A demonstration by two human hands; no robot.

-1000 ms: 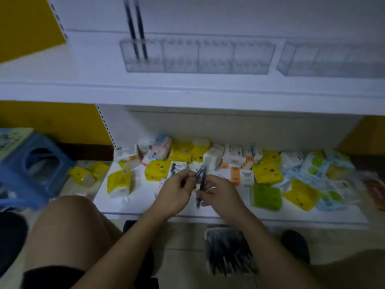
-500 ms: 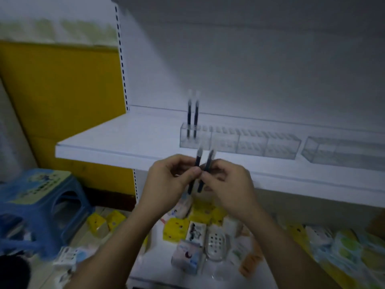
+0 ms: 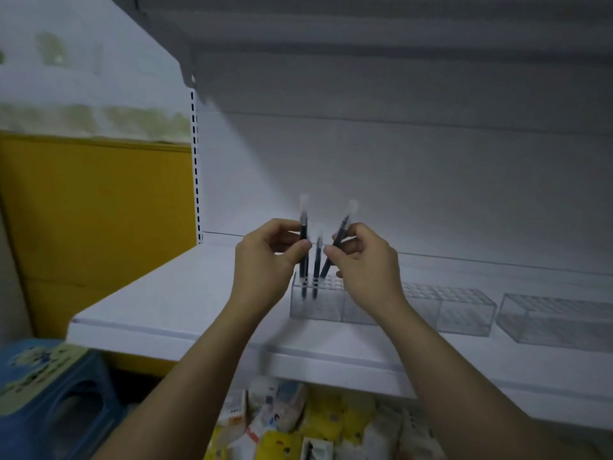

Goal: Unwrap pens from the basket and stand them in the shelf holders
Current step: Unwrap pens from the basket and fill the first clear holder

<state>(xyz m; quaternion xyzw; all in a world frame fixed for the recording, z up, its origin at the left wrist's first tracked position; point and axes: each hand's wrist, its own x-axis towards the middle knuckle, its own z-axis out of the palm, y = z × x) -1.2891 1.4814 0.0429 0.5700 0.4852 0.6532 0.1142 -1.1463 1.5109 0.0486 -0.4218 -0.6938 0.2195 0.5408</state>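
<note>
Left hand (image 3: 265, 260) fingers pinch upright pen (image 3: 303, 227); right hand (image 3: 365, 263) fingers pinch tilted pen (image 3: 342, 229), above clear holder (image 3: 316, 308).

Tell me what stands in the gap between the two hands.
Head view: one dark pen stands upright in the clear holder, between the left hand and the right hand. The left pinches a second pen, the right a tilted pen.
</note>
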